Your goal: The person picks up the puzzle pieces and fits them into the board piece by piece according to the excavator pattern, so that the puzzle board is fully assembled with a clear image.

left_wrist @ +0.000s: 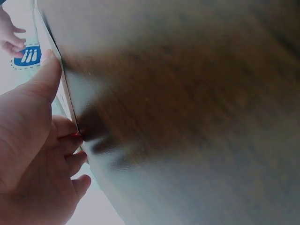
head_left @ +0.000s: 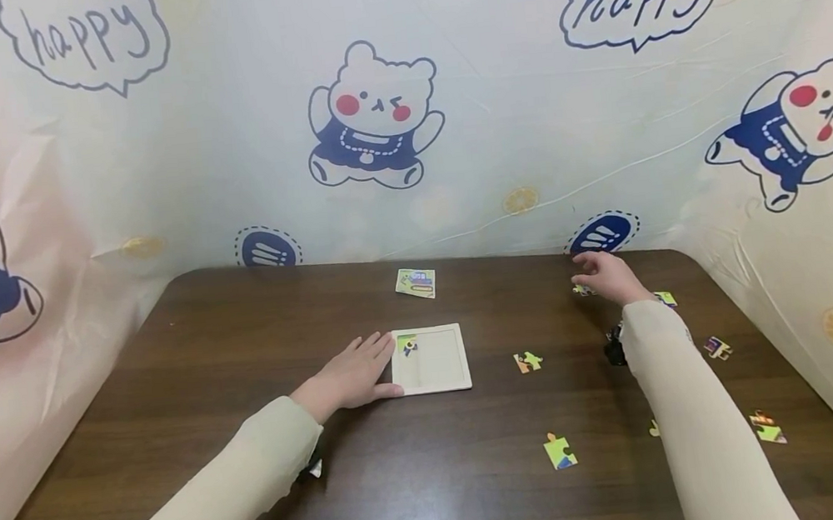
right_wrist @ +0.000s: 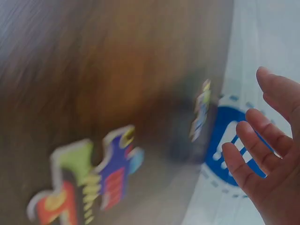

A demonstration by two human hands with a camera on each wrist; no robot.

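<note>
My left hand rests at the left edge of a white square puzzle tray, its fingers at the upper left and the thumb near the bottom left corner. In the left wrist view, the thumb and fingertips lie along the tray's thin edge. A green corner jigsaw piece sits inside the tray at the upper left. Over the far right of the table, my right hand hovers with fingers loosely bent and nothing between them. A jigsaw piece lies just below it, partly hidden by the hand in the head view.
Loose jigsaw pieces lie on the right side of the table, among them a green and orange one, a green one, a purple one and another. A small picture card lies behind the tray. Printed cloth walls surround the table.
</note>
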